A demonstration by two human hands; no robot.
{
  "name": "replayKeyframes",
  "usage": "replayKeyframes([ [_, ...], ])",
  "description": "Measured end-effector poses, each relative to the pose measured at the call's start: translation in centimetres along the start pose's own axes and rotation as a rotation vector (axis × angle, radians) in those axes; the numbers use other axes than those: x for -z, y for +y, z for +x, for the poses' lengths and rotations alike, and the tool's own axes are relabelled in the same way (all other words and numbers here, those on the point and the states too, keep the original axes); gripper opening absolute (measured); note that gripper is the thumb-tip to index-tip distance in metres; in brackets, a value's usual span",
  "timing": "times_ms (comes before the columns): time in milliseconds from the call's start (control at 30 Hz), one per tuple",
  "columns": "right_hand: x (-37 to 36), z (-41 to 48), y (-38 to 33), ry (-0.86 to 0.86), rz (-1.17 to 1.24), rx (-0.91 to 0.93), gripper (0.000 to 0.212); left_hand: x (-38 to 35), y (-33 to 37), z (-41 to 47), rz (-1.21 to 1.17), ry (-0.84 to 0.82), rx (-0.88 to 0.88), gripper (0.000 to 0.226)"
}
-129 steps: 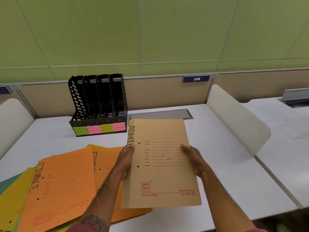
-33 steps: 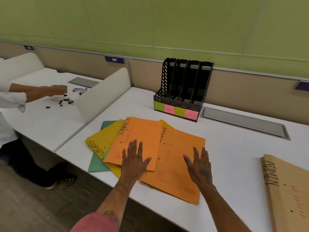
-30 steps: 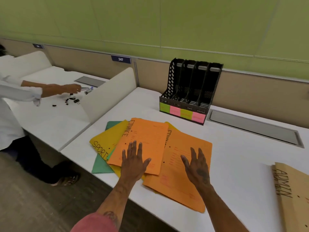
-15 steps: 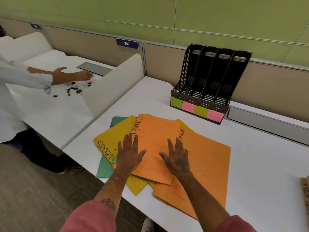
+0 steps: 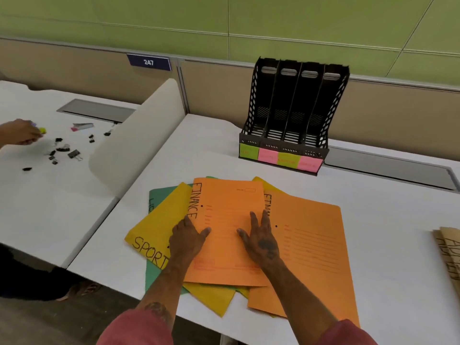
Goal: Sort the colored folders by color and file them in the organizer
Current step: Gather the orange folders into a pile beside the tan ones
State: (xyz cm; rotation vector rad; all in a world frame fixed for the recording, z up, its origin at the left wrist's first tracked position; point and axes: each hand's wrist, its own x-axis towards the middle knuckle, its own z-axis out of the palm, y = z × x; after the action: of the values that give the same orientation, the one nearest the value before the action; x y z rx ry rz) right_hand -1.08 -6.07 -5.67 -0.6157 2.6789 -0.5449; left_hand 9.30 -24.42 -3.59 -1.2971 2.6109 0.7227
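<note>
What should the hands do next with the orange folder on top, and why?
Probably slide the top orange folder onto the second orange folder. Both hands, left and right, lie flat on it, both folders read FINANCE, and the organizer looks empty.

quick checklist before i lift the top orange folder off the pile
1. Both hands on top orange folder: left hand at its left edge, right hand flat on it: ok.
2. Nothing lying on that folder but the hands: ok.
3. Organizer slots empty: ok.
4. Slot labels readable: cannot tell, blurred.
5. Second orange folder overlapped, may drag: not ok.
6. Yellow folder overhangs the desk edge: not ok.
</note>
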Motion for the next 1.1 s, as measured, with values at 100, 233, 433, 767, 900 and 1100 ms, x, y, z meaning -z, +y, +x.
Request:
replayKeyframes([
  [100, 0.4, 0.0, -0.5, 0.009, 0.165, -0.069, 0.073, 0.5, 0.4, 0.7, -0.123, 0.024, 0.03, 0.083],
  [233, 1.2, -0.1, -0.6, 0.006, 0.305, -0.121, 0.064, 1.7, 0.6, 1.2, -0.268, 0.1, 0.032, 0.065],
  [433, 3.1, -0.2, -0.8, 0.027, 0.453, -0.176, 0.06, 4.8, 1.9, 1.2, -0.678, -0.01, -0.008, 0.029],
  [767, 10.6, -0.6, 3.5, 0.053, 1.095, -0.315, 0.05, 9.2, 7.1, -1.2, -1.009, -0.224, -0.207, 0.031],
  [900, 12.8, -2.6, 8.2, 0.123, 1.05, -0.309, 0.043, 5.0, 10.6, -3.9, -0.982, -0.262, -0.216, 0.044],
  [1100, 13.5, -6.5, 15.6, 0.169, 0.823, -0.393, 0.06, -3.5, 13.7, -8.1, -0.8, -0.233, -0.169, 0.06],
])
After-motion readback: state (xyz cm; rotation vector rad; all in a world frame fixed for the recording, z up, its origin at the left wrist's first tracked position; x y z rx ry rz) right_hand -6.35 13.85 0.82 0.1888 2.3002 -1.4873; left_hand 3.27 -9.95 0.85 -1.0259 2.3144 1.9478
